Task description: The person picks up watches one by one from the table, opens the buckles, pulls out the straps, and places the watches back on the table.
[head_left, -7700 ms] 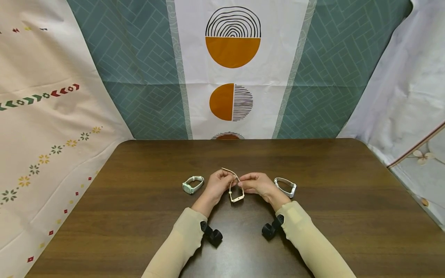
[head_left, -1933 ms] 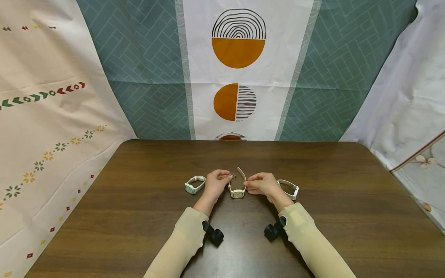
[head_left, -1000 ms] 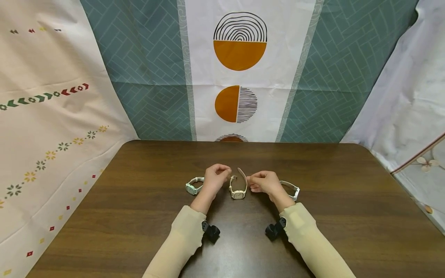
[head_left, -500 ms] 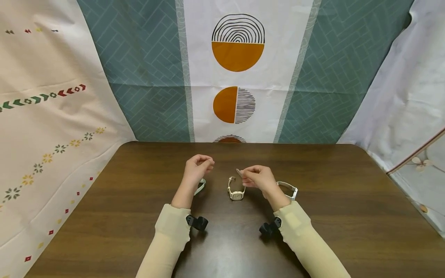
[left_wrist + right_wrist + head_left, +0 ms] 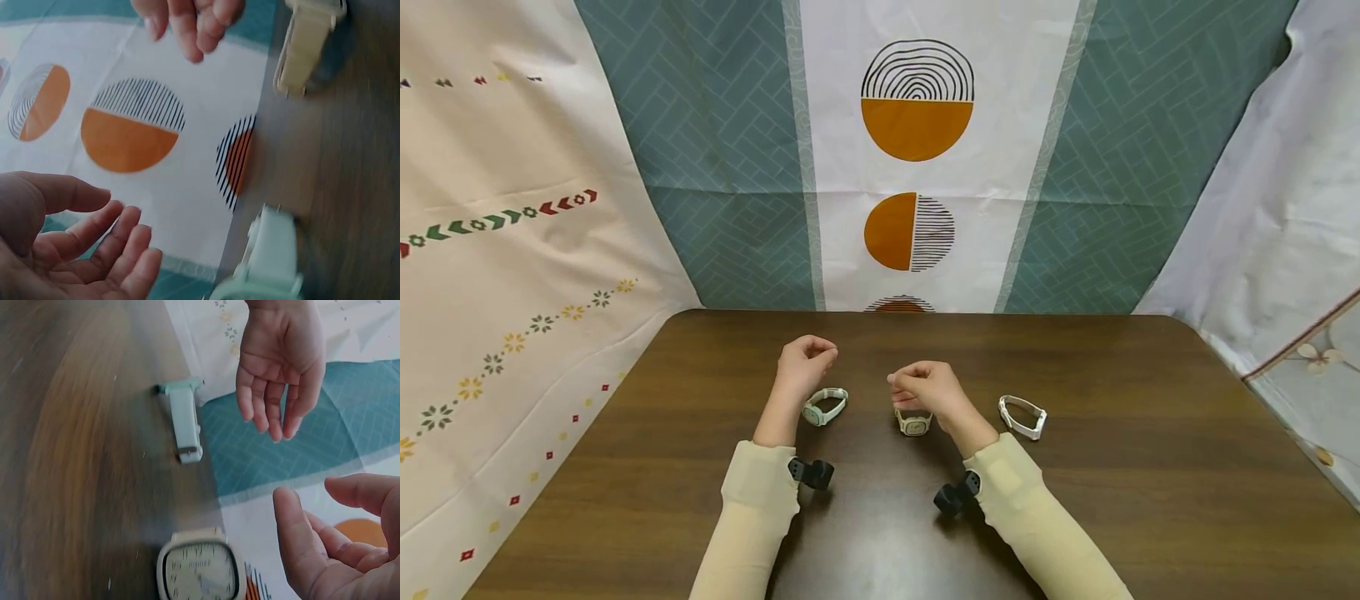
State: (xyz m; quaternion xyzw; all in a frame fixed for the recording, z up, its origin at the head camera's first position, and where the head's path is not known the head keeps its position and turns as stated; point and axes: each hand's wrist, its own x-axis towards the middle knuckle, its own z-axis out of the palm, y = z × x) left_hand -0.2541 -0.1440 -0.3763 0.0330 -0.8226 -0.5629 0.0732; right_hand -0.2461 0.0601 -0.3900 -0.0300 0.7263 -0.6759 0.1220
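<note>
Three wristwatches stand in a row on the brown table [image 5: 700, 500]. My left hand [image 5: 801, 368] is raised just behind the mint green watch [image 5: 835, 409], its fingers loosely bent and holding nothing. Over the cream watch [image 5: 914, 427] hovers my right hand [image 5: 931, 390], also holding nothing, thumb and fingers apart in the right wrist view. That hand hides the cream watch's strap in the head view; its square dial [image 5: 201, 572] shows below the fingers in the right wrist view. The white watch [image 5: 1024, 417] lies off to the right, untouched.
A patterned cloth [image 5: 917, 167] hangs behind the table's far edge. Cream cloth [image 5: 512, 250] hangs at the left and white cloth [image 5: 1262, 208] at the right. Each wrist carries a small black camera [image 5: 811, 473].
Both hands held the cream watch's strap earlier and have let go of it. The left hand has moved left toward the mint watch, and the right hand has shifted left over the cream one.
</note>
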